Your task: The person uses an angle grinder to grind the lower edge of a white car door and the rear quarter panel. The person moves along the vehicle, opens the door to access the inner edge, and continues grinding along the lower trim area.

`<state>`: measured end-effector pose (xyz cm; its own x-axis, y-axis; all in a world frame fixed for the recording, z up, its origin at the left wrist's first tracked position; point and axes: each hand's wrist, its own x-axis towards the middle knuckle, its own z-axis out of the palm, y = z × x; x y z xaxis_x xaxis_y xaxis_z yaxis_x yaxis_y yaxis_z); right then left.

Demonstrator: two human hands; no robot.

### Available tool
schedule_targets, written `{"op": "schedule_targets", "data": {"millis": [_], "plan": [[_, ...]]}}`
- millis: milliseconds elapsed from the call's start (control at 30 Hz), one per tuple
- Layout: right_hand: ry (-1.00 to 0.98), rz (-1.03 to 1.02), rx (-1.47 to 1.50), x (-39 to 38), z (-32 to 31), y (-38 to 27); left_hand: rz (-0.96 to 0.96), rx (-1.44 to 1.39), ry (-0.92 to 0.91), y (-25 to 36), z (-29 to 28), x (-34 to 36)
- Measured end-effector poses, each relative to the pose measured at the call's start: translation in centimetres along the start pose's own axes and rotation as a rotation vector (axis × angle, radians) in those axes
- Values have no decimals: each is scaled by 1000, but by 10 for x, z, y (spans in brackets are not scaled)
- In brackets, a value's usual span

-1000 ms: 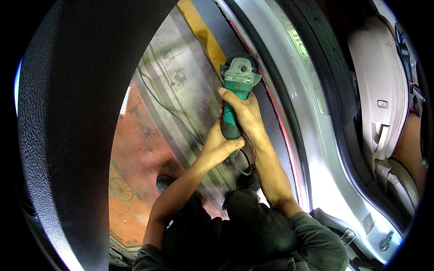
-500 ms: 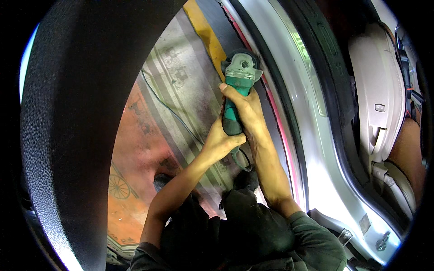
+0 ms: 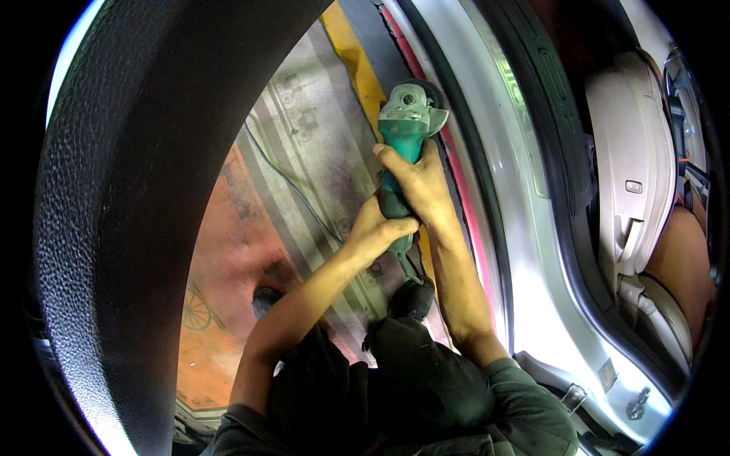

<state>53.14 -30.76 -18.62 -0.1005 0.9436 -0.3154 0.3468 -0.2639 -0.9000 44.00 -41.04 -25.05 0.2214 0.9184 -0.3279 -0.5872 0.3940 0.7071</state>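
Observation:
Both my hands grip a green angle grinder (image 3: 403, 137) with a pale metal gear head. My right hand (image 3: 420, 182) wraps the body just behind the head, its thumb across the top. Further back, my left hand (image 3: 378, 228) is closed round the rear of the handle. A dark disc (image 3: 433, 91) shows partly at the head's far right edge, near the car's sill. Whether it touches the pink-red strip (image 3: 456, 163) along the sill I cannot tell. A cord leaves the grinder's rear, beside my shoe.
The white car door sill (image 3: 525, 251) with black seals runs along my right; beyond it stands a beige seat (image 3: 635, 159). A dark door panel (image 3: 129, 197) curves close on my left. A thin cable (image 3: 293, 186) crosses the patterned floor (image 3: 228, 258). A yellow strip (image 3: 351, 53) lies ahead.
The grinder's head has turned slightly, so its disc shows more on the right side. My left hand has shifted slightly on the handle. Both hands keep their hold.

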Motion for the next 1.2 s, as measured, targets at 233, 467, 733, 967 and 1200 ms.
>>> {"op": "schedule_targets", "data": {"millis": [233, 467, 733, 967, 1200], "plan": [[0, 33, 11, -7, -1, 9, -58, -72, 20, -6, 4, -6], [2, 71, -42, -17, -1, 1, -50, -87, 13, -19, 0, -10], [18, 41, 12, -16, -7, -1, -22, -75, -18, -9, 9, -9], [11, 90, 13, -14, -3, -2, -69, -88, -101, -19, -7, -5], [18, 53, 9, -17, -3, 5, -68, -91, -30, -13, 6, -12]]}}
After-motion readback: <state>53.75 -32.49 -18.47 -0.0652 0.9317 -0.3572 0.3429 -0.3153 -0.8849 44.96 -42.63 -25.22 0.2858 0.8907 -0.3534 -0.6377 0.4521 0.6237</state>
